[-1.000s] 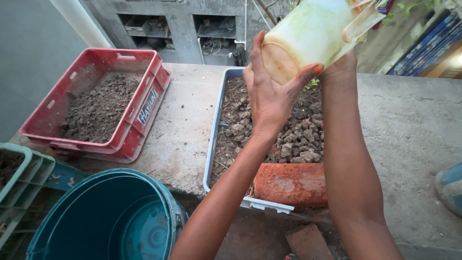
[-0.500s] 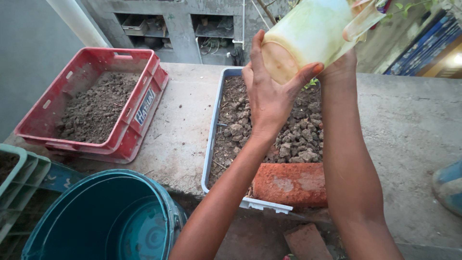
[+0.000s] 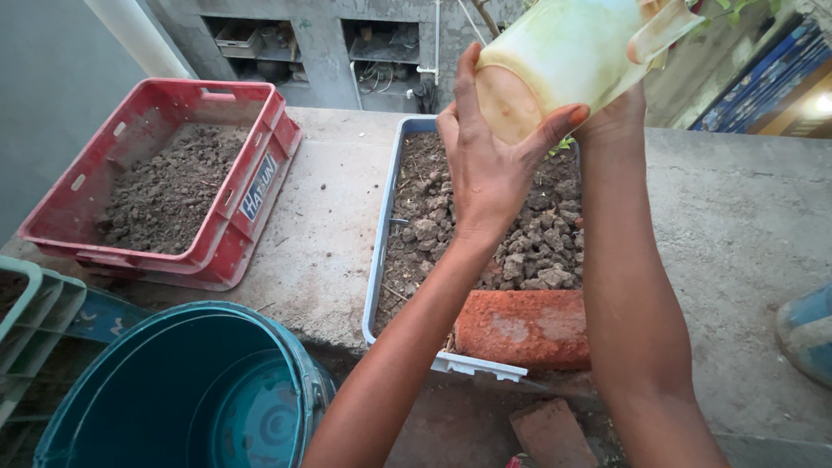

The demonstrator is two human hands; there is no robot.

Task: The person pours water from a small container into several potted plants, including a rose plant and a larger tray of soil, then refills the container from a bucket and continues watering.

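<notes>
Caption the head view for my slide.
Both hands, left hand and right hand, tilt a pale plastic jug above a soil-filled grey crate.

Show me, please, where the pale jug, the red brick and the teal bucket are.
pale jug point(image 3: 563, 61), head view, on its tilted side wall.
red brick point(image 3: 524, 328), head view, on its top face, at the near end of the grey crate.
teal bucket point(image 3: 156, 381), head view, on its inner wall.

Red plastic crate point(image 3: 82, 204) holding dark soil, left on concrete ledge point(image 3: 745, 225). Teal plastic bucket point(image 3: 173, 390) below ledge. Orange-red brick point(image 3: 524, 328) at near end of grey-blue soil-filled tray point(image 3: 381, 225).
</notes>
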